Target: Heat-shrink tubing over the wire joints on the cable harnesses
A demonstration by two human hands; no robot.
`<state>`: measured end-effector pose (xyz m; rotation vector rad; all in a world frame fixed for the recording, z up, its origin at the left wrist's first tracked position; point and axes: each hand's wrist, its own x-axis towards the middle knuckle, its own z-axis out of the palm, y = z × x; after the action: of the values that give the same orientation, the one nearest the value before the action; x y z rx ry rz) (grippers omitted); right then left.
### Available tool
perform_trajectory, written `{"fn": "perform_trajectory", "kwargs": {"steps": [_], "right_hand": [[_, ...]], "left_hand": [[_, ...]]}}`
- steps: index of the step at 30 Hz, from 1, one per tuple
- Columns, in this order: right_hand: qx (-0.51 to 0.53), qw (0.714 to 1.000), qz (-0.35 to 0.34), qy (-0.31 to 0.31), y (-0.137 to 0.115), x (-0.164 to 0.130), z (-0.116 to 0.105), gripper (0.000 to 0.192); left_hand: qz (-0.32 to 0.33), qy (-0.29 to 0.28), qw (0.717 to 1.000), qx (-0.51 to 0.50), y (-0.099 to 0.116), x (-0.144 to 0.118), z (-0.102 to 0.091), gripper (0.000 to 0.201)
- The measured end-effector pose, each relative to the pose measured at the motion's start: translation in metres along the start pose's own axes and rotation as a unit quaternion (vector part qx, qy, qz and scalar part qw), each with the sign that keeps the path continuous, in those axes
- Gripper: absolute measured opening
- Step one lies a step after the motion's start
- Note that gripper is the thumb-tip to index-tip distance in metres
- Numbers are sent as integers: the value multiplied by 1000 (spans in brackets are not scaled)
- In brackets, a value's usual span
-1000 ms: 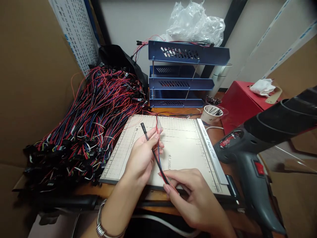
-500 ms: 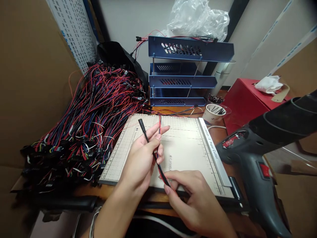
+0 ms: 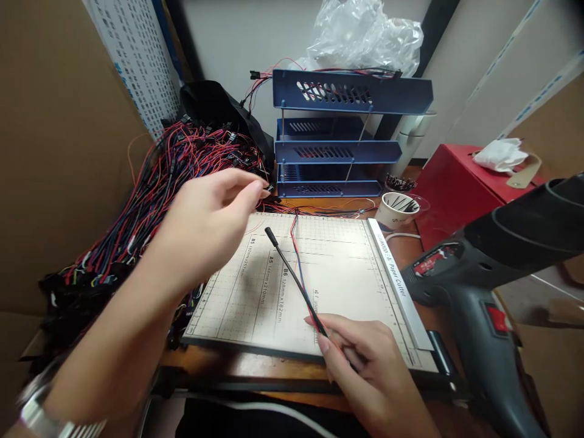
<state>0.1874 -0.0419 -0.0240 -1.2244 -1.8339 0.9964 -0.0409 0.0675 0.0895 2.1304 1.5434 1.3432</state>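
My right hand [image 3: 360,359] pinches a black cable [image 3: 296,280] together with thin red and blue wires [image 3: 298,255]. The cable slants up and left over the paper cutter [image 3: 337,243], ending in a round black plug [image 3: 271,236]. The thin wires run up toward the board's far edge. My left hand [image 3: 214,213] is raised over the board's far left, beside the wire heap [image 3: 201,152]. Its thumb and forefinger are brought together at the heap's right end; what lies between them, if anything, I cannot make out.
A blue tiered tray [image 3: 351,94] stands at the back, with a plastic bag [image 3: 365,36] on top. A paper cup [image 3: 396,212] holds thin black pieces. A heat gun [image 3: 474,292] and a red box [image 3: 444,188] stand to the right.
My left hand has let go of the black cable and wires and moved up and left toward the wire heap. My right hand keeps its hold, slightly further right.
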Motion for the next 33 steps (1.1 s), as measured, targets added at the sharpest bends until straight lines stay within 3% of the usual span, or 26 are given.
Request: {"fn": "perform_trajectory", "kwargs": {"steps": [1, 5, 9, 13, 16, 24, 29, 33], "right_hand": [[14, 1000, 4, -6, -1, 0, -1, 31], [44, 998, 35, 32, -3, -2, -1, 39], [64, 996, 37, 40, 0, -3, 1, 45], [55, 995, 55, 58, 0, -3, 3, 43], [52, 994, 73, 65, -4, -4, 5, 42], [54, 995, 77, 44, -9, 2, 1, 42], [36, 996, 71, 33, -11, 2, 0, 42], [-9, 997, 48, 59, -8, -4, 2, 37]], "left_hand": [[-18, -53, 996, 76, -4, 18, 7, 21], [-32, -212, 962, 169, -33, 71, 58, 23], [-34, -326, 919, 219, -63, 91, 103, 30], [-52, -391, 882, 257, -75, 99, 121, 32], [-47, -404, 874, 266, -80, 103, 122, 32], [-3, -384, 893, 233, -93, 100, 114, 29], [1, -348, 911, 223, -100, 100, 117, 30], [-10, -312, 921, 233, -105, 101, 126, 31]]}}
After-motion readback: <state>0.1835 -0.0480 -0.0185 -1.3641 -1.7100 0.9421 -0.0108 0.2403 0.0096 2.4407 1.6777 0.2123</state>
